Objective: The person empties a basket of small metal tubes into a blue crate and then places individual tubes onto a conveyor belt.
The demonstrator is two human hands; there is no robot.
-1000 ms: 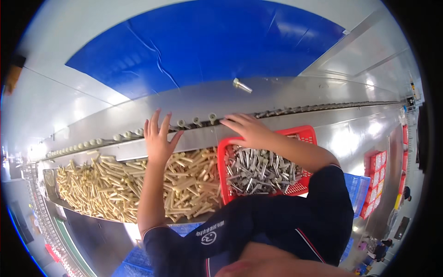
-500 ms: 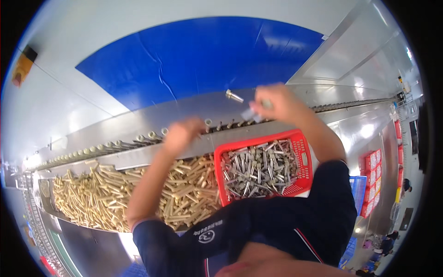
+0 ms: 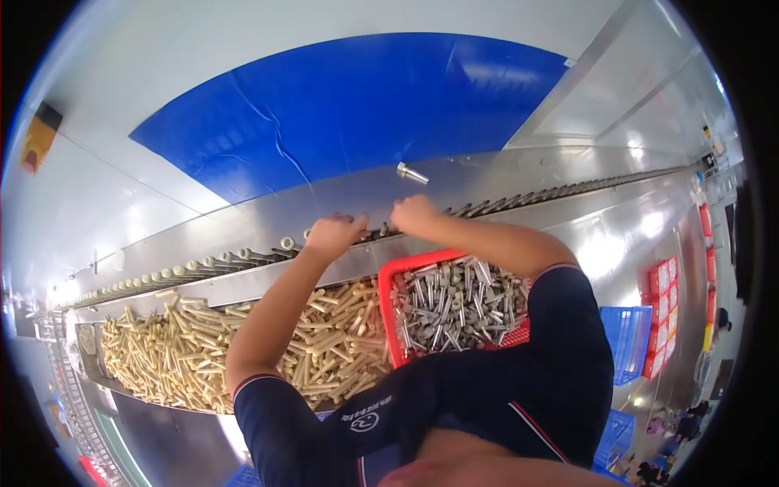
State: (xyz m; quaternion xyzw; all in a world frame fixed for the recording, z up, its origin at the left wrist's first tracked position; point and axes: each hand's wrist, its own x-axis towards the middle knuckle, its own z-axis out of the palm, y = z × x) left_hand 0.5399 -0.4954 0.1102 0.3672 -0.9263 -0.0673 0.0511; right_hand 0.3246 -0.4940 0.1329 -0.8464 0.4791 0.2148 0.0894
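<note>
Head view, looking down over the person's dark blue sleeves: both bare hands are up at a long steel rail (image 3: pixel 243 280) that runs across the picture from lower left to upper right. The left hand (image 3: pixel 333 234) rests on the rail with its fingers curled down over the row of cream tubes (image 3: pixel 219 261) standing in it. The right hand (image 3: pixel 414 215) sits just beside it, touching the same row where it turns to darker pieces. Both hands are closed loosely over the row, but the fingertips are turned away from the camera, so I cannot tell whether either one actually grips a piece.

A single silver bolt (image 3: pixel 411 173) lies on the steel ledge just above the right hand, apart from it.

Below the rail, under the left forearm, a steel trough (image 3: pixel 89 369) holds a loose heap of cream sticks (image 3: pixel 187 357), probably plastic, though the view is too small to be sure. Just to its right, touching the heap's edge and lying under the right forearm, a red basket (image 3: pixel 393 316) is full of silver bolts (image 3: pixel 454 304).

Behind the rail lies a large blue sheet (image 3: pixel 349 105) on a pale surface. At the right edge are blue crates (image 3: pixel 629 341) and red crates (image 3: pixel 661 316), well apart from the hands.
</note>
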